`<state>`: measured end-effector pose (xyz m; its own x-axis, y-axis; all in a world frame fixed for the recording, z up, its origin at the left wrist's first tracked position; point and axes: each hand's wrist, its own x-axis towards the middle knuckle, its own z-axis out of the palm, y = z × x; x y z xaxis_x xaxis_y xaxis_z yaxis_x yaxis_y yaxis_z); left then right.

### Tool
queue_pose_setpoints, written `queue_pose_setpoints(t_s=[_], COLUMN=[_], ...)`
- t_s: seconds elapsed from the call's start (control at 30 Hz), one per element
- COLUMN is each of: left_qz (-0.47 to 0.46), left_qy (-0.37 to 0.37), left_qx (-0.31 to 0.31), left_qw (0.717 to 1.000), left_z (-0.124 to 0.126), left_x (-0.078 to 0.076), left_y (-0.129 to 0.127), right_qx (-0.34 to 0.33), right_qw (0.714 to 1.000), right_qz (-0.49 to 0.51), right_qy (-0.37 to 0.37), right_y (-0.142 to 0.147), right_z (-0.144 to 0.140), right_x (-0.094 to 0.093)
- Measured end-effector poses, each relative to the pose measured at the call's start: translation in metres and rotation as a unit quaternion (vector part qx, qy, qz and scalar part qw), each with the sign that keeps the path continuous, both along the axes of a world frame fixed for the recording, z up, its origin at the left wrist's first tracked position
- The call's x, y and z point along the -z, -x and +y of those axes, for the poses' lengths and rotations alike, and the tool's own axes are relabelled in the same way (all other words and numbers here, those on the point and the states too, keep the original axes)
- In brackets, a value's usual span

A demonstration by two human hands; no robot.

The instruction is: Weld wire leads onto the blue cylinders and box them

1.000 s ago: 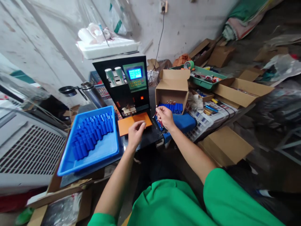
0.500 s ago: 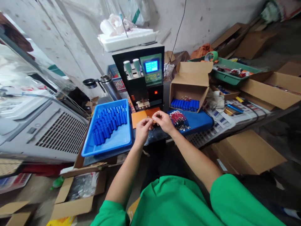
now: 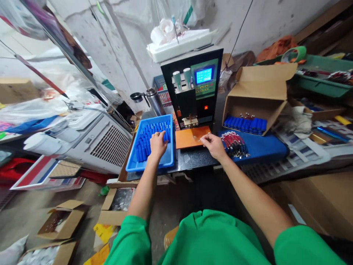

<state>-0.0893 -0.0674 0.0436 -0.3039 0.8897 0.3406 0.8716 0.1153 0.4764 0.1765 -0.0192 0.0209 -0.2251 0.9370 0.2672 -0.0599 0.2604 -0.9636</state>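
Only the head cam here, looking down over a pretty cluttered desk (image 3: 193,162). The left hand (image 3: 157,144) is inside the blue tray (image 3: 132,166), resting on the pile of blue cylinder cells (image 3: 149,141). Its fingers are curled down over the cells at the right end of the pile, but I can't tell whether they've really got hold of one.

The right hand (image 3: 213,145) sits at the front right edge of the orange plate (image 3: 187,138), with the fingers pinched narrow on a small thin wire piece (image 3: 200,138) that's too tiny to make out properly. The orange plate lies right under the black welder machine (image 3: 197,88), which has a lit blue screen and a red light on its front.

Just to the right of the right hand, a bundle of red leads with metal ends (image 3: 234,142) lies on a blue pad (image 3: 261,147). Behind that pad stands an open cardboard box (image 3: 256,94) with a row of more blue cells inside. A steel flask (image 3: 153,100) stands behind the tray, and a grey vented unit (image 3: 96,141) sits off to the left of the desk.
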Motion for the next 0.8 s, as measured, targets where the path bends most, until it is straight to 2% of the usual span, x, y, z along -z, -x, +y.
queue_pose_setpoints(t_s=[0.07,0.13,0.27,0.37,0.47,0.6,0.7,0.8], left_qz=[0.125,0.193,0.236,0.230,0.171,-0.021,-0.141,-0.214], left_qy=[0.077,0.124,0.150,0.138,0.099,0.041,-0.006,-0.083], left_qx=[-0.018,-0.010,0.019,0.022,0.033,0.051,0.029,-0.008], left_qw=[0.989,0.973,0.960,0.963,0.980,0.998,0.990,0.973], left_z=[0.009,0.018,0.029,0.032,0.029,0.024,0.023,0.024], left_x=[0.000,0.002,0.008,0.011,0.014,0.020,0.021,0.012], left_y=[0.019,0.027,0.024,0.022,0.023,0.025,0.027,0.024], right_qx=[-0.002,-0.003,-0.009,-0.012,-0.013,-0.008,-0.003,0.003], right_qw=[1.000,1.000,1.000,0.999,0.999,0.999,0.999,0.998], right_qz=[0.005,0.004,0.001,0.007,0.014,0.024,0.034,0.039], right_qy=[0.010,0.017,0.029,0.041,0.047,0.045,0.041,0.038], right_y=[0.001,0.003,0.001,0.000,0.000,-0.001,-0.006,-0.012], right_z=[-0.001,-0.002,-0.005,-0.006,-0.007,-0.008,-0.008,-0.007], right_x=[0.005,0.009,0.012,0.014,0.016,0.018,0.017,0.016])
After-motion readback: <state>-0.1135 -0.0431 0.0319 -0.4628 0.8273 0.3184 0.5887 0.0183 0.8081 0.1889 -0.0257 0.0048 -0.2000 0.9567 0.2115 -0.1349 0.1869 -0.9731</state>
